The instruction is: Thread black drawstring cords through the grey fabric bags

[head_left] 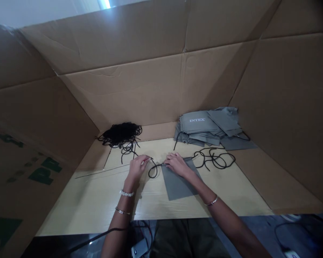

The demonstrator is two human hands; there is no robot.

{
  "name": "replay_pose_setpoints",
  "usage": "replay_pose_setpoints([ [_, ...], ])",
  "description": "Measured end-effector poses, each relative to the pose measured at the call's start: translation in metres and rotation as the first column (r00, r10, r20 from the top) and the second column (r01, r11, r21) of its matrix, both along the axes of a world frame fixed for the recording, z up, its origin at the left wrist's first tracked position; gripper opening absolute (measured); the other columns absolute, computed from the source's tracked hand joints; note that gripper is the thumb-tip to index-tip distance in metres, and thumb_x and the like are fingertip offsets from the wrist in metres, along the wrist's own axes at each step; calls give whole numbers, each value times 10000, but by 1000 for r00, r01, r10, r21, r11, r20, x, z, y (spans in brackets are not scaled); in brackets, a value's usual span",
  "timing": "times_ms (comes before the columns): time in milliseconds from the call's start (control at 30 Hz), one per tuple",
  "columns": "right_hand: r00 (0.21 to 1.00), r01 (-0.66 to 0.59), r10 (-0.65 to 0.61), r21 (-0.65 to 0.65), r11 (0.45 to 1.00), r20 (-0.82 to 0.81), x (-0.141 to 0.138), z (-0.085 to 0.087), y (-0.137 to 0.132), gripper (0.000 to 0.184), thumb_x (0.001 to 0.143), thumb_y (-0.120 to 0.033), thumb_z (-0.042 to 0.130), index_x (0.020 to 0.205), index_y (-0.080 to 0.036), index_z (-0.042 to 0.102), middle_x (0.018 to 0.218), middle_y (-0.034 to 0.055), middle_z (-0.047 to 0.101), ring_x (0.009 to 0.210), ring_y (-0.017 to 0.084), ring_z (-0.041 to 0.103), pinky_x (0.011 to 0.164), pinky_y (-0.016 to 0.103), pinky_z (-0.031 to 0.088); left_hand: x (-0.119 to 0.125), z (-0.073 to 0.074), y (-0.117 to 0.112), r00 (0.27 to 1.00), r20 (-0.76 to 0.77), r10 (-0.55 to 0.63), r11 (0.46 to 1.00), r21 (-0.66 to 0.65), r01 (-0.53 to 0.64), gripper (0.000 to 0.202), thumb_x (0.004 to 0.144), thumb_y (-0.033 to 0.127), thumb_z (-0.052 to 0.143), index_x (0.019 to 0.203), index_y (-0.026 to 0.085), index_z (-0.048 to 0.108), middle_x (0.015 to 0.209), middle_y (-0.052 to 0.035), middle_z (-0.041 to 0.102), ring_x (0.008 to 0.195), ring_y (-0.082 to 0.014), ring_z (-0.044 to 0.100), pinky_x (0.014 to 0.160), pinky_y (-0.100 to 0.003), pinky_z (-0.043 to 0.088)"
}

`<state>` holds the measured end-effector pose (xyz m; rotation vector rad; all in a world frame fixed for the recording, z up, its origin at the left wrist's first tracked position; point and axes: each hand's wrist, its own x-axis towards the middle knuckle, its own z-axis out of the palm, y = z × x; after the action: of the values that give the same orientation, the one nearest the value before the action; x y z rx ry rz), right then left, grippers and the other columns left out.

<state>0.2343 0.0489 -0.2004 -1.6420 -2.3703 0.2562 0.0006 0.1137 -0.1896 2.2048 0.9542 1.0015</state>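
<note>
1. A flat grey pouch lies on the pale wooden table, right in front of the person and a little to their right, with its top edge turned away from them.
2. A black cord meets the pouch at its upper left corner and curls into a small loop on the table between the two hands.
3. The right hand rests over that upper corner, fingers curled down onto the cloth where the cord joins it. From where I stand I cannot tell whether it pinches the cloth or only presses it flat.
4. The left hand is just left of the loop, its fingertips closed on the free end of the cord and lifting it slightly off the table.
5. Both wrists wear bracelets: a beaded one and a thin bangle on the left, and one thin bangle on the right.
6. Beyond the right hand, loose cords sprawl across the table.
7. Behind them, in the far right corner, sits a stack of grey pouches, the top one printed INTEX.
8. In the far left corner is a heap of black cords, well apart from the stack.
9. Tall cardboard walls enclose the table on three sides.
</note>
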Motion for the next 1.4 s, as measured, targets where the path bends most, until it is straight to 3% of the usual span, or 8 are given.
replay_pose_setpoints([
  [233, 986, 157, -159, -43, 987, -54, -21, -10, 3, 304, 921, -440, 585, 862, -153, 669, 972, 68, 670, 965, 195, 598, 876, 370, 452, 4, 1, -4, 994, -107, -27, 1000, -8, 26, 262, 919, 394, 583, 840, 162, 674, 837, -42, 687, 761, -150, 611, 765, -324, 480],
  [400, 965, 236, -242, -64, 970, -105, -28, -8, 5, 326, 923, -414, 586, 745, -145, 631, 836, 39, 671, 855, 176, 626, 846, 375, 470, 5, 8, -8, 972, -219, -84, 994, -80, 68, 306, 931, 410, 556, 838, 140, 667, 821, -37, 674, 756, -155, 605, 756, -328, 465],
  [667, 938, 121, -78, 108, 987, -339, -12, 19, 1, 285, 955, -331, 560, 743, -162, 647, 722, 17, 675, 675, 145, 583, 703, 265, 418, 7, 23, -8, 942, -304, -139, 984, -153, 96, 291, 914, 403, 554, 803, 155, 659, 752, -27, 649, 697, -156, 574, 688, -278, 423],
  [867, 865, 57, 144, 380, 923, -480, -4, 41, -2, 254, 989, -316, 495, 823, -179, 630, 806, 35, 682, 796, 173, 578, 759, 291, 447, 14, 66, -1, 946, -209, -246, 960, -189, 207, 270, 913, 380, 539, 780, 159, 618, 1017, -66, 689, 828, -151, 607, 636, -212, 421],
  [1000, 811, 81, 276, 565, 821, -517, -4, 51, -2, 203, 994, -269, 478, 886, -176, 623, 859, 61, 691, 829, 184, 603, 806, 356, 472, 18, 107, 0, 945, -176, -277, 947, -214, 237, 297, 909, 401, 549, 784, 141, 622, 752, -23, 668, 561, -95, 479, 509, -198, 338],
  [1133, 791, 62, 393, 701, 711, -469, -6, 69, 4, 133, 973, -168, 493, 983, -172, 625, 935, 83, 708, 881, 194, 638, 851, 404, 480, 22, 140, -3, 950, -143, -278, 951, -183, 251, 256, 884, 373, 592, 777, 143, 625, 706, -10, 639, 576, -96, 453, 528, -206, 339],
  [1267, 799, 21, 448, 763, 646, -401, -5, 96, 12, 195, 950, -94, 497, 1087, -173, 610, 1003, 98, 708, 954, 196, 649, 863, 410, 491, 25, 160, -9, 971, -63, -232, 967, -120, 223, 223, 897, 324, 572, 756, 155, 538, 1008, -73, 704, 606, -85, 469, 547, -216, 364],
  [1400, 835, 0, 448, 814, 581, -320, -4, 116, 21, 266, 937, -63, 482, 1141, -186, 602, 1032, 102, 707, 978, 200, 647, 883, 422, 492, 25, 168, -13, 988, 30, -152, 985, -78, 154, 200, 878, 284, 597, 743, 157, 522, 1015, -94, 718, 514, -63, 403, 469, -213, 325],
])
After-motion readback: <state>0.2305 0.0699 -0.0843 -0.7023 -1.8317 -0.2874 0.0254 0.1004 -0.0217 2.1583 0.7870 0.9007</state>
